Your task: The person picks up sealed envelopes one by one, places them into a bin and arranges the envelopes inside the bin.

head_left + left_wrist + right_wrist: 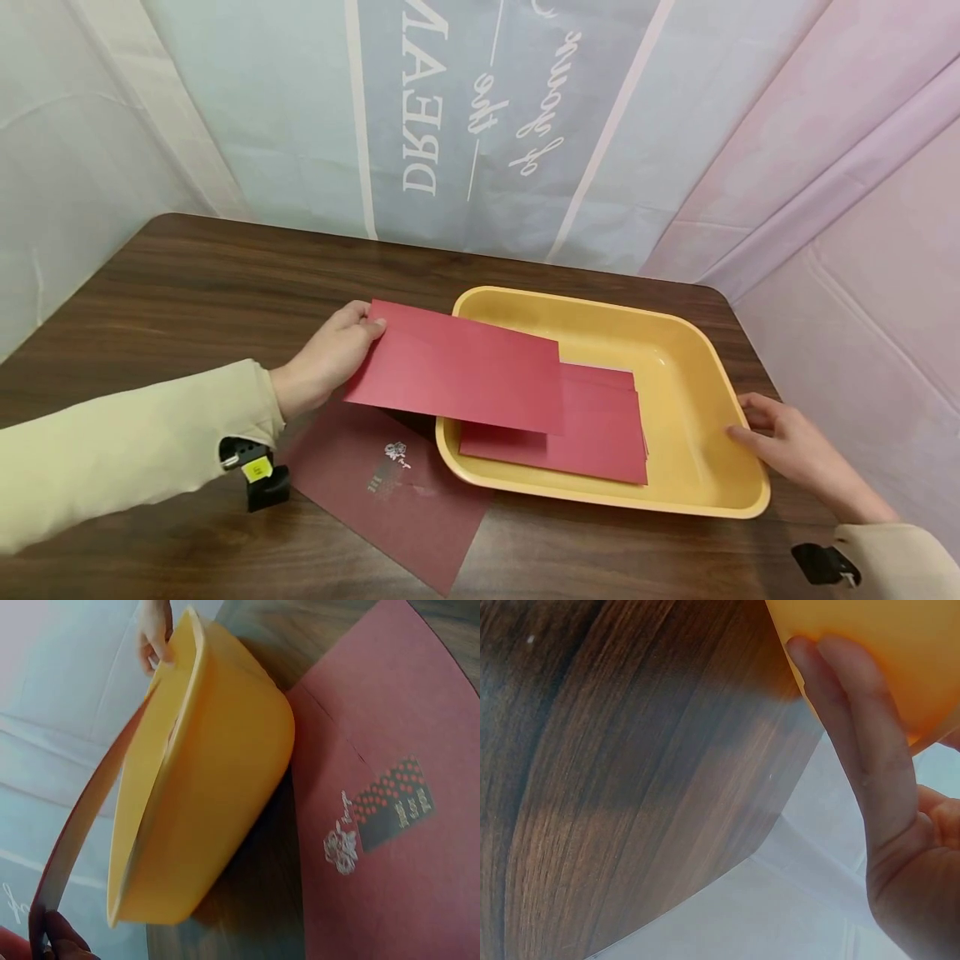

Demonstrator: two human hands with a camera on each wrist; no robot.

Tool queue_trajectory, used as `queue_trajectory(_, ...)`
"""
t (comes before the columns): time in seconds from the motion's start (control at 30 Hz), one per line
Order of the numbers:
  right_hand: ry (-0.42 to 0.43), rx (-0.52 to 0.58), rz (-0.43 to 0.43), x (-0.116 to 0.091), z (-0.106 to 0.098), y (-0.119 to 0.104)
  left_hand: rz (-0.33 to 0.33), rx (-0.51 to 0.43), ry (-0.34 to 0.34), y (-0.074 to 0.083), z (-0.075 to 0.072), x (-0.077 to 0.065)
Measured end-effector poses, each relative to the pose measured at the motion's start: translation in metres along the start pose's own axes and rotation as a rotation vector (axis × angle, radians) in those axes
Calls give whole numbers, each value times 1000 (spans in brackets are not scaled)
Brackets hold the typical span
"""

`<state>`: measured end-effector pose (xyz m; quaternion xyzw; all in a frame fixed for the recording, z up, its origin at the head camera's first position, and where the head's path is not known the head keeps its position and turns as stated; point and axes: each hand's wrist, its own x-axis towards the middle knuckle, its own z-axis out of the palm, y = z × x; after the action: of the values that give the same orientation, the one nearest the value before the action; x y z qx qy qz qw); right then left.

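My left hand [333, 350] pinches a red card [461, 371] at its left end, thumb on top. The card tilts over the left rim of a yellow basin [686, 417]. Inside the basin lies a stack of similar red cards [600, 425], partly covered by the held one. At the basin's right side, my right hand [787, 437] grips the rim, thumb toward the inside. Its fingers [866, 712] lie along the outer wall in the right wrist view. Below the left hand, a larger dark red sheet [420, 508] with a silver flower print and lettering lies on the table.
The dark wood table [247, 275] carries the basin on its right half. A printed cloth [487, 125] hangs behind the table's back edge, with pale cloth at both sides. Each wrist wears a black strap mount [266, 487] under a cream sleeve.
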<state>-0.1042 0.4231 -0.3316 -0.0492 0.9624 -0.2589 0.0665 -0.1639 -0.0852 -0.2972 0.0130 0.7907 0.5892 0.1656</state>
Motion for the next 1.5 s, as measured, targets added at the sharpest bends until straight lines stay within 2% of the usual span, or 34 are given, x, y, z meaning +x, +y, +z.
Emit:
queue_trajectory(0.27, -4, -8, 6, 0, 0, 0, 36, -8, -72, 3, 14, 3)
queue_trajectory(0.93, -14, 3, 19, 1, 0, 2, 3, -18, -157, 10, 59, 21)
queue_trajectory(1.33, -4, 12, 5, 1, 1, 1, 41, 62, -212, 13, 86, 28)
queue_trajectory(1.5, -12, 9, 20, 1, 1, 2, 43, 147, -217, 12, 93, 33)
